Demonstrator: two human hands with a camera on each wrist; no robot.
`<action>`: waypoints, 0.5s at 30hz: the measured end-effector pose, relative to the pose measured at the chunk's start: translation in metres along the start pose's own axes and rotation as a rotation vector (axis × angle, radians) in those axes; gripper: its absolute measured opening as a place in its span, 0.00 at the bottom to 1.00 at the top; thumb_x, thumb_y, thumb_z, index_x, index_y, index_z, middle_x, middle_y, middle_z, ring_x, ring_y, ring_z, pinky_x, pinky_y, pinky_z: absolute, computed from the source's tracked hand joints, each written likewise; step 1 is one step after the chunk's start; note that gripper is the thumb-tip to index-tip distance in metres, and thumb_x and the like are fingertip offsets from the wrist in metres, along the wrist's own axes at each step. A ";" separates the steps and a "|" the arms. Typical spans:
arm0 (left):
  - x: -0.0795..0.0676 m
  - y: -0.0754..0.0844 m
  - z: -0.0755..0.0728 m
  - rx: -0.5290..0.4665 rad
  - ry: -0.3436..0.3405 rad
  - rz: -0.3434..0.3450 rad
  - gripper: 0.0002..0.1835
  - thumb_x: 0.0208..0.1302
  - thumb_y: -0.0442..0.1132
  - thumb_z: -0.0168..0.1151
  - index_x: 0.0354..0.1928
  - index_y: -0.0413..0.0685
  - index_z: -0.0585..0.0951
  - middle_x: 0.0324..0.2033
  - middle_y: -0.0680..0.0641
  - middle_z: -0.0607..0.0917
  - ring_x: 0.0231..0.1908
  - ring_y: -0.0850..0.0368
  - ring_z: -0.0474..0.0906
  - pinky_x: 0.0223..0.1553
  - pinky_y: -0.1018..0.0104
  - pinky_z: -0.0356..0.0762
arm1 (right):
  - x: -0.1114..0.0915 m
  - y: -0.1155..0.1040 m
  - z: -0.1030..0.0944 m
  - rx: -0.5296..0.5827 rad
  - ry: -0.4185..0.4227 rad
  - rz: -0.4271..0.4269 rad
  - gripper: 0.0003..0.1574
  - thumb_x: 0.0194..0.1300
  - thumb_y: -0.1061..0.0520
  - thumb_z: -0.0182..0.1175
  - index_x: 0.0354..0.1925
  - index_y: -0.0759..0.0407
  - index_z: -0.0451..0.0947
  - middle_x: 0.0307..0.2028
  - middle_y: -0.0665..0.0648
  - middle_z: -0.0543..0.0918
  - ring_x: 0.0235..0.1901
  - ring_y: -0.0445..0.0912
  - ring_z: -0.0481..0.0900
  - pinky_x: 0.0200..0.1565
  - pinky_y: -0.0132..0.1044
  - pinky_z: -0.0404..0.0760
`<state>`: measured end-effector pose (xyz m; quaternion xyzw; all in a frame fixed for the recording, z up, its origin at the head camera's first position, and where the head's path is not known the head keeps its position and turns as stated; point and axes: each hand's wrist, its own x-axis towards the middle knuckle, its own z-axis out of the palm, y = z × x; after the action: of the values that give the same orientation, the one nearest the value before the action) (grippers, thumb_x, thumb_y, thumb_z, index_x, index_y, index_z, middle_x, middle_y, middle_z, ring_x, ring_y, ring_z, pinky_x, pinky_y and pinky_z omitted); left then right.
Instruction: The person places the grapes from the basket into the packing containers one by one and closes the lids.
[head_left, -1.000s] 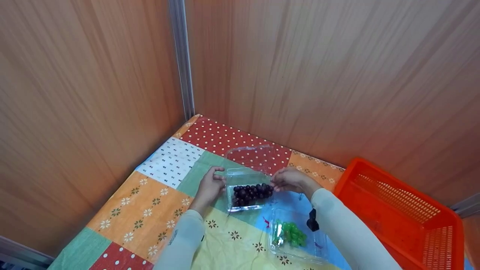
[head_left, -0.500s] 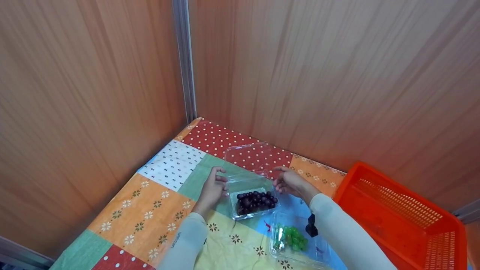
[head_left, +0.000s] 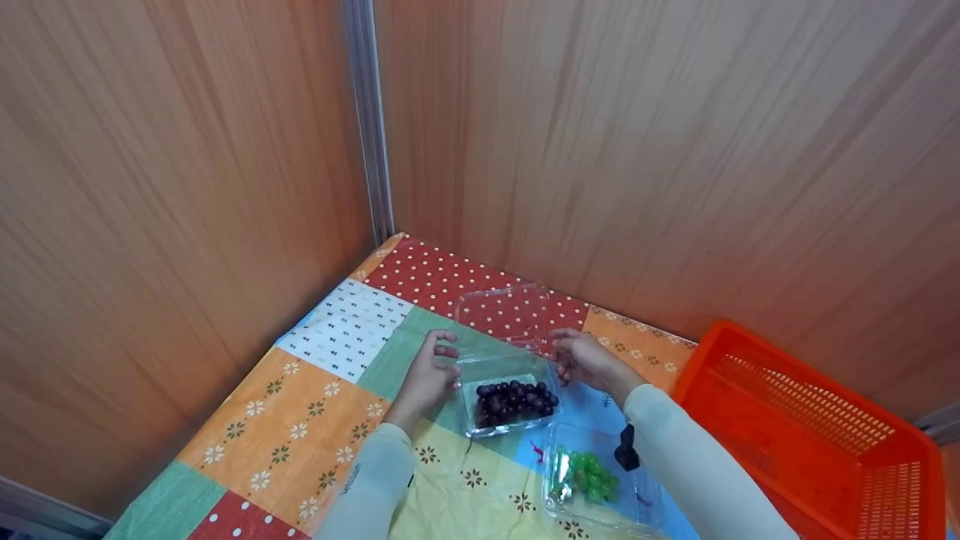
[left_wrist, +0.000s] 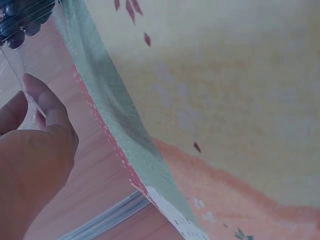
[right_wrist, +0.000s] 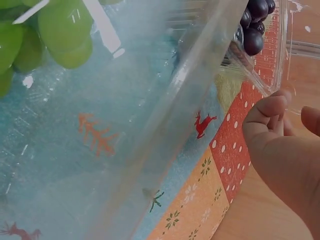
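In the head view a clear plastic clamshell box (head_left: 491, 430) with its lid (head_left: 501, 311) raised and folded back holds a bunch of dark purple grapes (head_left: 516, 401). At the box's left side, my left hand (head_left: 430, 375) pinches the thin plastic edge between finger and thumb, seen in the left wrist view. My right hand (head_left: 589, 361) has its fingers curled at the opposite edge; in the right wrist view fingertips (right_wrist: 275, 102) meet the box's corner. Nearer me, a second clear box (head_left: 559, 510) contains green grapes (head_left: 592, 476), below my right forearm.
A large orange-red basket (head_left: 795, 450) with perforated sides stands on the right. Patchwork cloth (head_left: 292, 409) covers the table. Wood-patterned panels (head_left: 637, 150) close off the back and left, joined at a metal corner strip (head_left: 367, 112).
The box of purple grapes has shifted slightly toward me and to the right. My right-hand fingers have loosened somewhat from their earlier pinch. The green grapes' box stays beside it.
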<state>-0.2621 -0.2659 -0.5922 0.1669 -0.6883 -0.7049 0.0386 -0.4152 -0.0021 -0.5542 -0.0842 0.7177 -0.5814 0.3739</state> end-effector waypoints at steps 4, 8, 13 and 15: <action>0.001 -0.001 0.000 0.036 0.001 0.048 0.21 0.64 0.22 0.56 0.54 0.51 0.71 0.54 0.40 0.73 0.39 0.46 0.77 0.38 0.55 0.80 | -0.003 0.000 -0.004 0.033 -0.014 -0.013 0.26 0.80 0.51 0.42 0.69 0.58 0.66 0.40 0.60 0.76 0.30 0.48 0.70 0.39 0.41 0.73; 0.002 -0.002 -0.001 0.066 0.027 0.065 0.15 0.65 0.23 0.57 0.51 0.42 0.73 0.52 0.41 0.75 0.41 0.46 0.79 0.39 0.58 0.79 | -0.008 0.000 -0.009 0.031 -0.028 -0.003 0.33 0.79 0.39 0.42 0.66 0.59 0.70 0.49 0.63 0.75 0.41 0.54 0.72 0.48 0.46 0.73; 0.002 -0.002 -0.001 -0.004 0.080 0.007 0.07 0.69 0.28 0.57 0.47 0.39 0.78 0.48 0.42 0.80 0.43 0.49 0.80 0.45 0.56 0.81 | -0.012 0.000 -0.013 -0.049 -0.092 0.038 0.30 0.76 0.39 0.49 0.65 0.55 0.70 0.61 0.67 0.69 0.57 0.65 0.69 0.62 0.59 0.68; 0.002 -0.003 0.000 -0.070 0.085 -0.010 0.07 0.72 0.33 0.56 0.47 0.38 0.80 0.47 0.41 0.81 0.45 0.48 0.81 0.48 0.55 0.81 | -0.012 0.001 -0.015 -0.060 -0.118 0.047 0.28 0.75 0.46 0.51 0.67 0.54 0.68 0.63 0.67 0.68 0.58 0.66 0.69 0.64 0.61 0.66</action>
<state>-0.2630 -0.2666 -0.5955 0.1987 -0.6603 -0.7209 0.0701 -0.4154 0.0164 -0.5492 -0.1127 0.7133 -0.5447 0.4263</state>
